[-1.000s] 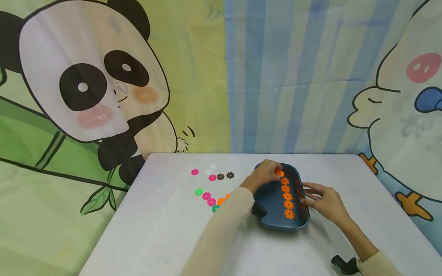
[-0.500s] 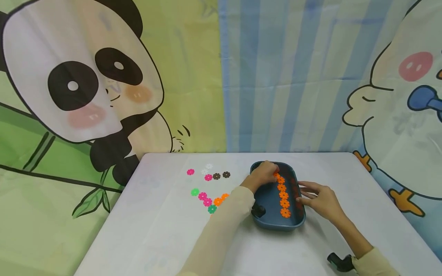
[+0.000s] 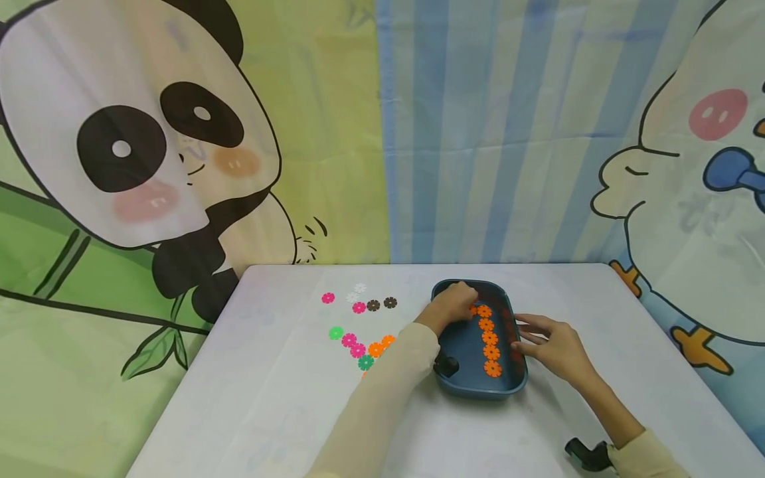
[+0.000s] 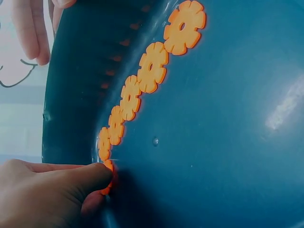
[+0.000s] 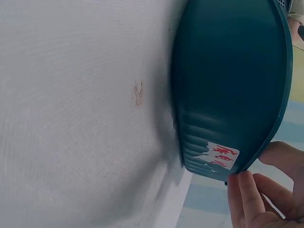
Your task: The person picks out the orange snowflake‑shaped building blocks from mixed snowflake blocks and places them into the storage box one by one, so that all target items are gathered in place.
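Note:
A dark blue plastic basin (image 3: pixel 478 392) with rounded corners stands on the table. Inside it, orange flower-shaped notched discs (image 3: pixel 489 338) form a row along the right side. My left hand (image 3: pixel 453 304) reaches into the far end, its thumb and fingers pinching the end disc (image 4: pixel 108 178), which the fingers partly cover. Beside the right wall, my right hand (image 3: pixel 558 348) holds the rim, thumb on the inner side and fingertips outside. A torn white label with red writing (image 5: pixel 221 156) sticks to the outer wall near those fingers.
Left of the basin lie loose flower discs: pink (image 3: pixel 328 298), white (image 3: pixel 359 288), brown (image 3: pixel 390 303), light green (image 3: pixel 336 333), dark green (image 3: pixel 366 362) and orange (image 3: pixel 376 349). My left sleeve (image 3: pixel 382 398) crosses in front of some. A patterned curtain (image 3: pixel 442 133) hangs behind the table.
My left hand has shifted slightly towards me, and the pinched disc has swung from the row's far tip to its left side. The right hand keeps its hold on the rim.

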Demonstrator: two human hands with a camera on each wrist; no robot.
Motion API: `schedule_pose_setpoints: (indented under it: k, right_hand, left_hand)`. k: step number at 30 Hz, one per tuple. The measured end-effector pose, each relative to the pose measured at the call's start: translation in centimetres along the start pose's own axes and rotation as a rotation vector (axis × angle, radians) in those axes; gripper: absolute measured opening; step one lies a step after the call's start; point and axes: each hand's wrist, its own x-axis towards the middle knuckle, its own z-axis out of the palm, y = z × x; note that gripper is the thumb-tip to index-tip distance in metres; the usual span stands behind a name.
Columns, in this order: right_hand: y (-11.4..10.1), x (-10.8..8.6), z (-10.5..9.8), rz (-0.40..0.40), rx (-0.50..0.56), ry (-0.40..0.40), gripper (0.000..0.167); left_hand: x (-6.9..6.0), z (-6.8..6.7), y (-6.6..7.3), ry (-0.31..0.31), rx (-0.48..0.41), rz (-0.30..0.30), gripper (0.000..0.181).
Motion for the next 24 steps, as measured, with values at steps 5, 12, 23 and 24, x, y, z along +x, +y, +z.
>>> schedule_pose_setpoints:
  k: [5, 12, 23, 24]
  right_hand:
    - [0.1, 0.1, 0.0, -0.001, 0.002, 0.001, 0.059]
    - [0.1, 0.1, 0.1, -0.005, 0.005, -0.001, 0.059]
    - [-0.2, 0.0, 0.0, 0.006, -0.009, -0.01, 0.06]
    - [-0.2, -0.1, 0.0, 0.006, -0.013, -0.011, 0.06]
  left_hand:
    - [-0.1, 0.0, 0.1, -0.013, -0.019, -0.033, 0.013]
    - [-0.2, -0.2, -0.1, 0.004, -0.089, -0.057, 0.011]
    - [-0.9, -3.8, -2.3, 0.15, -0.208, 0.055, 0.032]
    - [-1.1, -4.2, -2.7, 0.163, -0.208, 0.058, 0.032]
